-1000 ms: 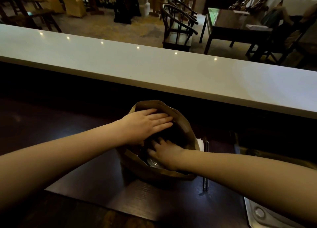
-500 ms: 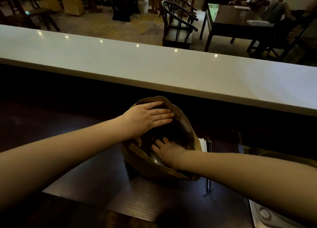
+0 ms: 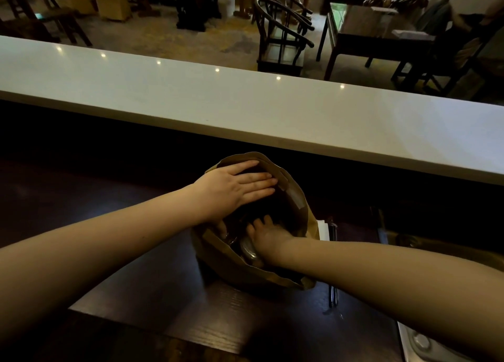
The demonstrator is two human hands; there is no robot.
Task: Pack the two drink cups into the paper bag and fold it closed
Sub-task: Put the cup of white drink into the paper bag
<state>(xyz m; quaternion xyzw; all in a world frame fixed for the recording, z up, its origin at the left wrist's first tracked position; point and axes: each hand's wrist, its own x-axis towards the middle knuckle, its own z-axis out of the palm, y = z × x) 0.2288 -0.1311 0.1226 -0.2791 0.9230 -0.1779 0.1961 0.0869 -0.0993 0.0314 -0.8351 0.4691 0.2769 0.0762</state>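
Note:
The brown paper bag (image 3: 246,275) stands open on the dark counter, its rim rolled and crumpled. My left hand (image 3: 234,188) lies flat across the far-left part of the bag's mouth, fingers straight and together, thumb dipping inside the rim. My right hand (image 3: 268,239) reaches down into the bag from the right and sits on top of a drink cup, whose clear plastic lid (image 3: 246,251) shows under the palm. The rest of that cup is hidden in the dark of the bag. I cannot make out a second cup.
A long white bar top (image 3: 272,116) runs across just behind the bag. A dark thin utensil (image 3: 332,266) and a white napkin (image 3: 323,229) lie right of the bag. A metal sink edge (image 3: 417,345) is at the lower right. Chairs and tables stand beyond the bar.
Both hands stay at the bag. My left hand has slid slightly further across the mouth; my right hand sits a little deeper inside.

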